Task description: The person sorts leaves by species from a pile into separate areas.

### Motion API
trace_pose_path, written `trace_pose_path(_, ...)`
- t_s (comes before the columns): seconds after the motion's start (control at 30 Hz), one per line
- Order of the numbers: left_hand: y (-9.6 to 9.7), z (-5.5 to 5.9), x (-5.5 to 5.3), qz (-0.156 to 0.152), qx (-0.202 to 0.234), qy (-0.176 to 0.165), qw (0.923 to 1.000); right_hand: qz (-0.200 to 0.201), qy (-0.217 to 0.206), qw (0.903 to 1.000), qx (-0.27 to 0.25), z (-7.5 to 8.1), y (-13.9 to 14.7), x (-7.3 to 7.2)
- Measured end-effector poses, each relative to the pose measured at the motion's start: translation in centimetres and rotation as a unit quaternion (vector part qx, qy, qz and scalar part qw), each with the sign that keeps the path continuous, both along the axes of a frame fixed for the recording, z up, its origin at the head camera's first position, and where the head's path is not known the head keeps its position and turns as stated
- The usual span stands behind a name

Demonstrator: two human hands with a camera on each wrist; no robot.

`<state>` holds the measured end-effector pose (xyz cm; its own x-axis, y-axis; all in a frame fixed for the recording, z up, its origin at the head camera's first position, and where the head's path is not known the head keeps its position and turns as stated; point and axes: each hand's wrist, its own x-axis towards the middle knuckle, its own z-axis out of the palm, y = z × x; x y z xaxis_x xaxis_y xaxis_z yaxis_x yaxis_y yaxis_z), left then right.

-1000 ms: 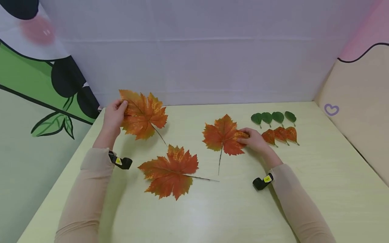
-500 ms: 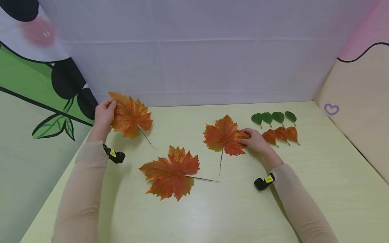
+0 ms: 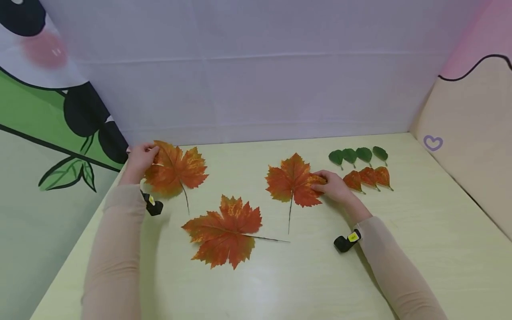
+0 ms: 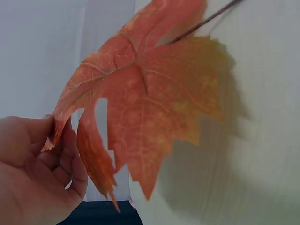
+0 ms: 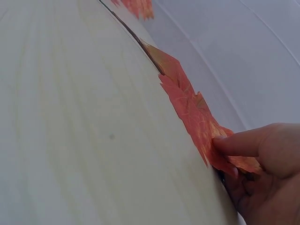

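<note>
At the table's back left, my left hand (image 3: 141,161) pinches an orange maple leaf (image 3: 178,171) by its edge. In the left wrist view that leaf (image 4: 159,89) is tilted, casting a shadow on the table, with the thumb and fingers at one lobe tip. My right hand (image 3: 334,186) pinches the right lobe of another maple leaf (image 3: 294,180), whose stem points toward me. The right wrist view has thumb and fingers on this leaf (image 5: 187,108), close to the tabletop. Between the hands and nearer me lies a third maple leaf (image 3: 226,231), stem to the right.
At the back right, several small green leaves (image 3: 364,154) lie in a row. Below them is a row of small orange leaves (image 3: 368,177), near my right hand. A pale cloth backdrop (image 3: 256,98) rises behind the table (image 3: 256,293).
My left hand has carried its leaf left, then lowered it toward the table, and the leaf's stem has swung to point more toward me. The right hand and its leaf have barely moved.
</note>
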<state>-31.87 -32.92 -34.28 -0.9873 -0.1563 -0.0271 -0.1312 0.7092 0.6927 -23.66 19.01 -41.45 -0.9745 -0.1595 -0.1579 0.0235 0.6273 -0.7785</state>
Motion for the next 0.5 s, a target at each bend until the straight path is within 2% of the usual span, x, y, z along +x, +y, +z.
trace_pose_path(0.1,-0.1,-0.4,-0.3,-0.009,-0.055,0.020,0.9983,0.001,0.001,1.0000,-0.002,0.0,-0.1,-0.1)
trace_pose_path(0.27,0.3,-0.7,-0.8,0.000,-0.100,0.021,0.9948,0.002,0.001,0.9999,-0.010,0.0,-0.1,-0.3)
trace_pose_path(0.37,1.0,-1.1,-1.0,0.014,-0.124,0.028,0.9917,-0.001,0.007,0.9999,-0.010,0.0,-0.1,-0.3)
trace_pose_path(0.5,1.6,-2.2,-1.2,0.052,-0.130,0.067,0.9879,-0.005,0.007,1.0000,-0.003,-0.2,-0.2,-0.2)
